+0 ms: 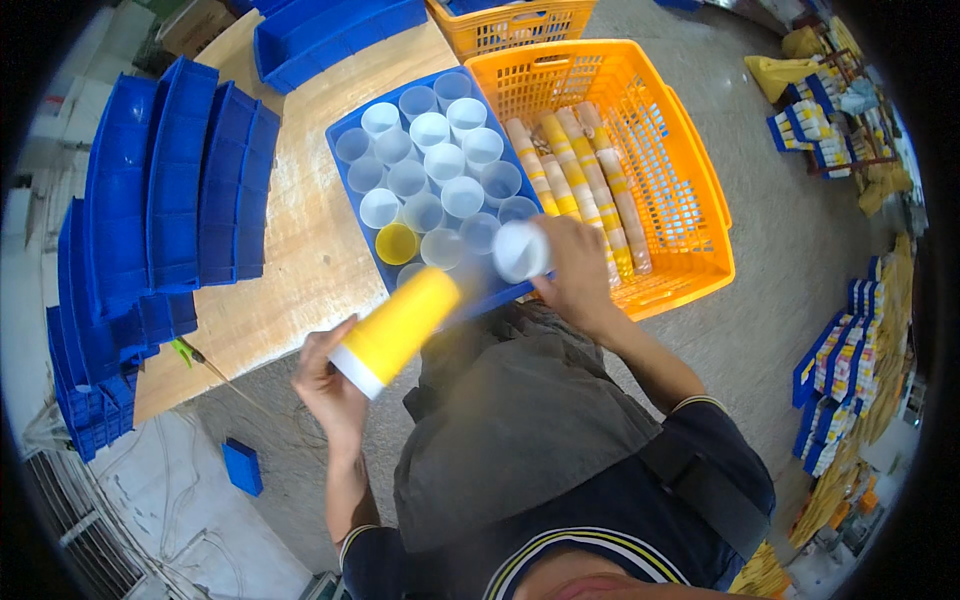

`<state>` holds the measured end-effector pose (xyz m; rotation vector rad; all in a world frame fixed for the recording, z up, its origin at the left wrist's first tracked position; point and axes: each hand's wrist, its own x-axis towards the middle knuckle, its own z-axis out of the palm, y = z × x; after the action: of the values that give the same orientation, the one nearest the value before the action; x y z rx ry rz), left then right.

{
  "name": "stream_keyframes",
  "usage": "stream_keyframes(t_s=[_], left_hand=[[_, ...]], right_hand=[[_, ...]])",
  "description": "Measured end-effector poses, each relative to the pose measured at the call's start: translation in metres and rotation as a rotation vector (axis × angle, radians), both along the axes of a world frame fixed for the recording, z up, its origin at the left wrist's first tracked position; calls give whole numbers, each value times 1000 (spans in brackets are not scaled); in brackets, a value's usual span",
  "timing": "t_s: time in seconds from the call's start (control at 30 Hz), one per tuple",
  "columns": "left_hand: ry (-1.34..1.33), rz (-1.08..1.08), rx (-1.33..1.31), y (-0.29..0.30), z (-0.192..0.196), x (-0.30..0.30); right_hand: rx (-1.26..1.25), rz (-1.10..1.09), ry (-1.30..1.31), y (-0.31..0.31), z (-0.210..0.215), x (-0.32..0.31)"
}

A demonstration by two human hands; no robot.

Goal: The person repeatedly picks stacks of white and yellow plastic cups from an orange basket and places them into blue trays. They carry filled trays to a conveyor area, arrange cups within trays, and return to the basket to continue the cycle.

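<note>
Your left hand (pixel 325 385) has its grip closed around a yellow stack of cups (pixel 395 330), tilted so the white end sits in your palm and the yellow end points up toward the blue tray (pixel 345 125). Your right hand (pixel 580 270) grips a single clear cup (pixel 520 250) at the tray's near right corner. The tray, on the wooden counter (pixel 300 250), is packed with upright clear cups (pixel 440 165) and one yellow cup (pixel 396 243). Just right of it, an orange basket (pixel 700 190) holds long sleeves of stacked cups (pixel 590 180). Blue bins (pixel 170 200) are stacked at your left.
</note>
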<state>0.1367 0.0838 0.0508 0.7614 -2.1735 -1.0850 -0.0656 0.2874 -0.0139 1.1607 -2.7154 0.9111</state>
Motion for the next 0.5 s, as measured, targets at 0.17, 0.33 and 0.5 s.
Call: stream_keyframes(t_s=[0.17,0.33,0.5], left_hand=[[-289,-105,-144,1,-36,-9],[-415,-69,-137,10,-61,-13],[-134,-121,-49,8,-21,-8]], right_hand=[[-328,80,-715,-2,-27,-4],[-55,317,1,-16,-28,18],[-133,554,130,-36,-10,20]])
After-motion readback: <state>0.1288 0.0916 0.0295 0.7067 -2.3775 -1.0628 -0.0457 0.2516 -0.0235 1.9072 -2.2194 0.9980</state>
